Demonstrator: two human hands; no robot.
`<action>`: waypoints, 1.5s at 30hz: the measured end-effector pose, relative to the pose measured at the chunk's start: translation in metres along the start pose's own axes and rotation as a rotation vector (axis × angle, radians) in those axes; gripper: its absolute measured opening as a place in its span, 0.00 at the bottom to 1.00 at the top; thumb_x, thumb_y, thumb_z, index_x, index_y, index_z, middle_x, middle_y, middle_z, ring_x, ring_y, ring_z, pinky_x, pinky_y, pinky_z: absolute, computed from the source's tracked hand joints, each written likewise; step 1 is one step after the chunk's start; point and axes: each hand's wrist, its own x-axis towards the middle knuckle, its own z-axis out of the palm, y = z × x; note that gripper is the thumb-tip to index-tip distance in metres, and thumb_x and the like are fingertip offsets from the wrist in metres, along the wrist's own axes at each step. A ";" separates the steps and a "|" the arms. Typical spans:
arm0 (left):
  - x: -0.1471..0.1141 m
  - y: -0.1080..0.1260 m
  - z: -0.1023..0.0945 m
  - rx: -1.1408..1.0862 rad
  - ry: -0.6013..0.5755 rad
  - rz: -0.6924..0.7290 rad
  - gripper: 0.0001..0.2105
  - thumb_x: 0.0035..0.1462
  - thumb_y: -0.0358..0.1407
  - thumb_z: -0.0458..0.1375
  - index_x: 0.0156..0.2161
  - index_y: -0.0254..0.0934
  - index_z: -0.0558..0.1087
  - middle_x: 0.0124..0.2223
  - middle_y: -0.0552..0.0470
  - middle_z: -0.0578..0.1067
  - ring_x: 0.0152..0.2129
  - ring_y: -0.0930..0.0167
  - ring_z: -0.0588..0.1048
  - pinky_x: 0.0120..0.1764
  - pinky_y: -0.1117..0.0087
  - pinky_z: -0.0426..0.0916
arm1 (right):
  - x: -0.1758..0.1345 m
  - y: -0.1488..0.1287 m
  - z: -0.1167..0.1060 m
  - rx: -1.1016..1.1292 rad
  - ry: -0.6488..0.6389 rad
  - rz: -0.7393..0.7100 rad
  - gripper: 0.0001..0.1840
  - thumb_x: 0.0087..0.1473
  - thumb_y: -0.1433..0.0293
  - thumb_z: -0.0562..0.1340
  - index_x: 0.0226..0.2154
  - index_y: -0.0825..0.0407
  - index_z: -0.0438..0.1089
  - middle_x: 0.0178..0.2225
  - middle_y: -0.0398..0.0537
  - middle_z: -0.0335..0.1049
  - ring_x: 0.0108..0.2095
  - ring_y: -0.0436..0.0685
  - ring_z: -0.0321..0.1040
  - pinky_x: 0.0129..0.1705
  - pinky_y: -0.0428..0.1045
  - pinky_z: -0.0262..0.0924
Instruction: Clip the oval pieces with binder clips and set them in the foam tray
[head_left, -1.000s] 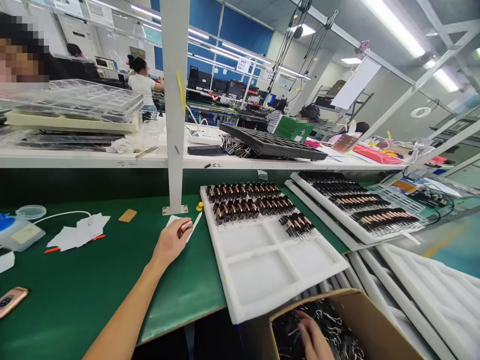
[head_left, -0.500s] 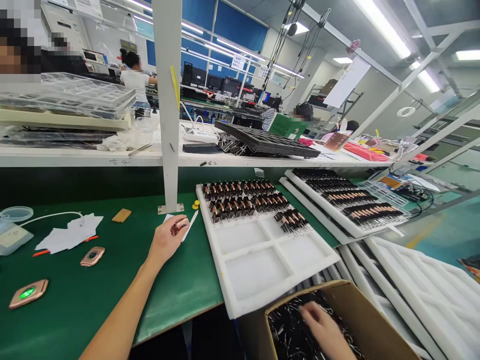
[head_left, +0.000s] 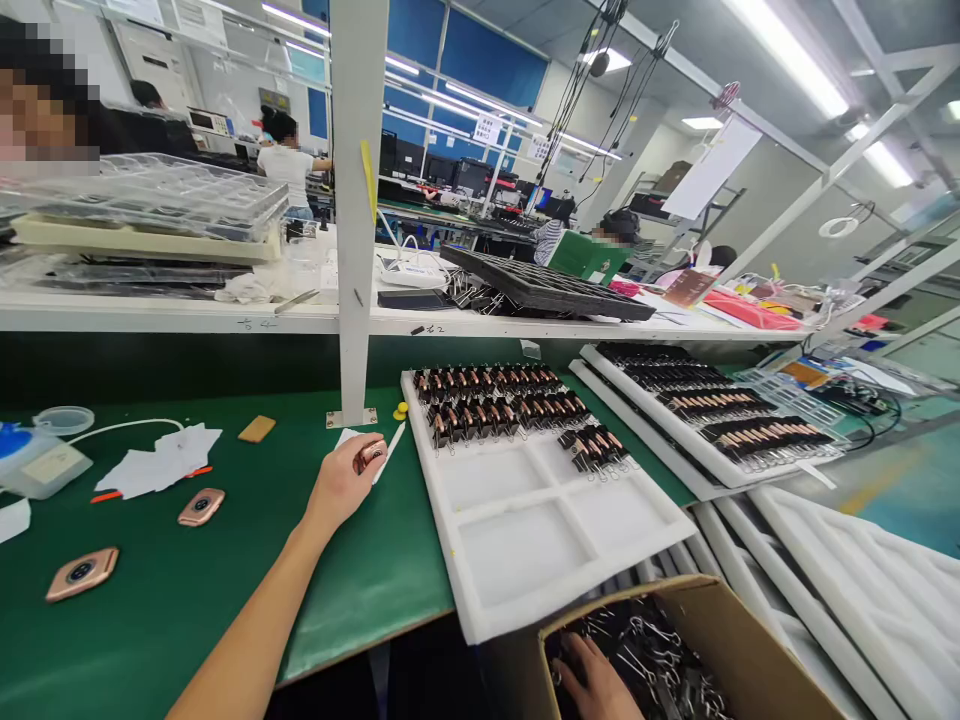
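My left hand is closed around a small rose-gold watch case, held just over the green table beside a white pen-like stick. My right hand reaches down among black binder clips in a cardboard box. Its fingers are apart, with their tips partly hidden by the clips. Two more rose-gold watch cases, one nearer and one farther, lie sensor side up on the left. Ahead, a white foam tray bears rows of clipped watch cases.
Another foam tray with clipped pieces stands to the right, above stacked white trays. A white post rises from the table. White paper scraps and a plastic container lie left. Co-workers sit beyond the shelf.
My right hand has shifted left and lower inside the box. The green light on the nearest watch case has gone out. The view has swung slightly left; my left hand keeps its hold.
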 end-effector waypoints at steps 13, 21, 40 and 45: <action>0.002 -0.004 0.001 0.038 0.007 0.006 0.15 0.59 0.45 0.60 0.48 0.43 0.79 0.42 0.49 0.82 0.32 0.65 0.79 0.38 0.67 0.73 | 0.019 -0.038 -0.097 0.533 0.001 0.440 0.32 0.40 0.36 0.64 0.18 0.47 0.61 0.34 0.53 0.80 0.42 0.68 0.76 0.43 0.56 0.72; 0.002 -0.003 0.001 0.034 0.015 0.007 0.15 0.59 0.45 0.60 0.48 0.43 0.79 0.42 0.49 0.82 0.34 0.64 0.79 0.39 0.67 0.73 | 0.042 -0.113 -0.169 0.610 0.140 0.448 0.27 0.42 0.42 0.69 0.28 0.48 0.72 0.21 0.45 0.69 0.21 0.56 0.64 0.24 0.51 0.64; 0.006 0.000 0.001 -0.360 0.062 -0.219 0.25 0.48 0.52 0.69 0.46 0.37 0.79 0.39 0.46 0.82 0.33 0.64 0.80 0.36 0.66 0.75 | 0.174 -0.277 -0.105 2.030 -0.085 0.332 0.10 0.49 0.65 0.73 0.31 0.49 0.72 0.33 0.44 0.76 0.30 0.50 0.69 0.32 0.46 0.73; 0.007 0.002 0.000 -0.459 0.050 -0.285 0.26 0.44 0.51 0.71 0.46 0.37 0.79 0.41 0.44 0.83 0.35 0.64 0.80 0.37 0.66 0.74 | 0.208 -0.302 -0.089 1.952 -0.298 0.321 0.10 0.46 0.69 0.71 0.22 0.51 0.70 0.32 0.46 0.77 0.33 0.50 0.73 0.42 0.45 0.72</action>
